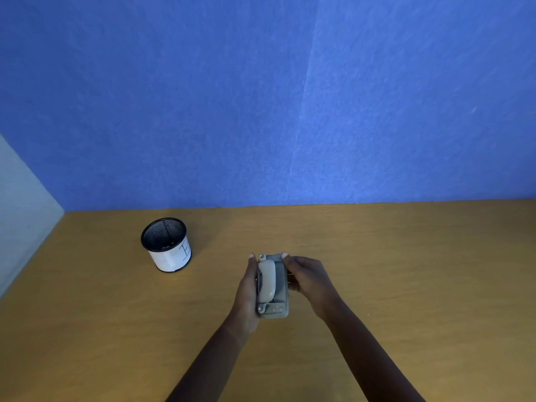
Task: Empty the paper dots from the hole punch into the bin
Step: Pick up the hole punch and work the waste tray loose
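Note:
A grey hole punch (272,285) with a pale rounded handle is held between both hands over the wooden table (406,271), its long side pointing away from me. My left hand (246,294) grips its left side, fingertips reaching the far end. My right hand (310,280) holds its right side, thumb on the far corner. The bin (166,245), a small black mesh cup wrapped in white paper, stands upright to the far left, apart from the hands. A few small specks lie inside the bin.
A blue wall (290,97) rises behind the table's far edge. A pale side panel (20,213) closes off the left. Bare wood surrounds the bin and the hands.

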The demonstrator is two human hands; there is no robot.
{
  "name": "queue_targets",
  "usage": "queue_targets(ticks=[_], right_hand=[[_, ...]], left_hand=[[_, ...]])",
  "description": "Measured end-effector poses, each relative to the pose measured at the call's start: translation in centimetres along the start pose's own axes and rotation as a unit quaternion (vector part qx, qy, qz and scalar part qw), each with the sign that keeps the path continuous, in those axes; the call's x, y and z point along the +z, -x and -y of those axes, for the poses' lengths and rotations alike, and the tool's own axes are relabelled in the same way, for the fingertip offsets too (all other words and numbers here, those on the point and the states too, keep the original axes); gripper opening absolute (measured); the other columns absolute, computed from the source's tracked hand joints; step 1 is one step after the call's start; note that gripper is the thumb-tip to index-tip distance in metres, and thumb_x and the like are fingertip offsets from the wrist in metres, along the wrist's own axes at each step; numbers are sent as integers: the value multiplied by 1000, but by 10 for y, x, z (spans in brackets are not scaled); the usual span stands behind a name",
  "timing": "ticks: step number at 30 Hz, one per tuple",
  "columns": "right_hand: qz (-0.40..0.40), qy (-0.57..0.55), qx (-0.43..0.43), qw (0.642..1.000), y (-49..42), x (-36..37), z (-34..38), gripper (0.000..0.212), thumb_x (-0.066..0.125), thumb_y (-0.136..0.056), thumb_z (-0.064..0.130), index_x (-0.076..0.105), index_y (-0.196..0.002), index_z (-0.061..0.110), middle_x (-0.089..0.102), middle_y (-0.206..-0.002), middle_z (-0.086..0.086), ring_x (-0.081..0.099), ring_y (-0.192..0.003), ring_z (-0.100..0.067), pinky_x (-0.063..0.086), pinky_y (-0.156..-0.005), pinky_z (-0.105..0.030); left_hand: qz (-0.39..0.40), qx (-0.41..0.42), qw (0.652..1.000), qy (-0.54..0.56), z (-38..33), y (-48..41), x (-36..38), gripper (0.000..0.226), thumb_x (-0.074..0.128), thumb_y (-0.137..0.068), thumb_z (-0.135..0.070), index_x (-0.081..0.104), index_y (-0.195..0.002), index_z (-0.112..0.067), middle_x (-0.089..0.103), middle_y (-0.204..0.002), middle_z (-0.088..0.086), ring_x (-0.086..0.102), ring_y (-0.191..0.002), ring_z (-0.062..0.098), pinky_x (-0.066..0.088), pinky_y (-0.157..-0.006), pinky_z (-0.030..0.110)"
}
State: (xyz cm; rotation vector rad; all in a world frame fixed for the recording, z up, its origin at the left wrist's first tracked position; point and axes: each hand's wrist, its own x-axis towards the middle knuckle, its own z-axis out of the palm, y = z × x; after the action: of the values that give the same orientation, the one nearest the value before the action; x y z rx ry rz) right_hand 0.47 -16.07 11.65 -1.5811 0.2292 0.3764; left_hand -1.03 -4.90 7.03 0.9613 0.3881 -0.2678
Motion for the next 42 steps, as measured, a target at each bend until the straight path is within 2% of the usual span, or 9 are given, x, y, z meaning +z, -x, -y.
queue_targets(ticks=[13,19,22,27,31,35,37,39,42], right_hand=[[-10,-89,77,993,-2,11,10,34,45,-98,17,63,-70,7,61,-67,-7,57,-58,-17,49,-51,-22],[32,-100,73,992,3,11,9,32,42,-99,18,67,-81,7,65,-78,-6,61,-70,-16,51,-64,-25],[48,-72,54,995,10,12,6,32,39,-99,15,65,-106,-1,67,-95,-13,61,-80,-19,50,-70,-26],[39,-72,59,995,23,14,-4,31,43,-98,7,56,-121,-10,59,-125,-31,61,-105,-31,52,-86,-33],[45,-115,82,989,27,15,-7,32,44,-97,6,54,-119,-14,62,-110,-28,65,-86,-24,56,-72,-25],[61,-190,109,974,24,11,-10,27,43,-97,7,61,-108,-10,67,-96,-18,65,-82,-20,59,-66,-23],[67,-222,122,965,23,9,-12,27,40,-98,7,64,-91,-3,72,-81,-12,65,-80,-20,60,-62,-22],[68,-252,138,955,23,9,-14,32,38,-99,5,65,-82,0,75,-65,-8,65,-78,-21,61,-59,-23],[67,-267,152,949,22,7,-14,33,36,-99,4,63,-81,-1,74,-66,-10,63,-78,-22,60,-60,-26]], left_hand=[[-32,26,998,-47,2,-1,-3,44,37,-92,-50,67,-80,-19,69,-54,-6,65,-49,8,51,-48,22],[-18,23,1000,7,1,-1,-7,47,35,-94,-48,68,-80,-17,70,-54,-4,66,-48,8,52,-45,17],[14,15,997,78,-6,-1,-11,59,28,-95,-48,71,-75,-13,71,-57,1,68,-51,12,54,-47,19],[4,12,994,110,-16,-6,-16,59,23,-96,-51,62,-96,-7,74,-70,3,70,-63,14,58,-55,23],[-13,20,993,117,-19,-8,-11,52,23,-97,-49,52,-115,-10,67,-87,7,64,-79,18,59,-55,23],[2,26,994,104,-16,-10,-11,56,21,-97,-48,59,-101,-6,74,-66,1,70,-62,13,58,-65,31],[7,25,994,108,-16,-10,-11,56,22,-97,-48,62,-93,-9,75,-66,1,69,-64,14,56,-73,37],[14,15,993,115,-17,-10,-11,56,23,-97,-48,63,-91,-9,74,-67,2,69,-65,13,58,-64,29],[12,1,993,120,-20,-8,-9,55,23,-97,-48,62,-93,-10,68,-80,6,63,-79,18,57,-67,31]])
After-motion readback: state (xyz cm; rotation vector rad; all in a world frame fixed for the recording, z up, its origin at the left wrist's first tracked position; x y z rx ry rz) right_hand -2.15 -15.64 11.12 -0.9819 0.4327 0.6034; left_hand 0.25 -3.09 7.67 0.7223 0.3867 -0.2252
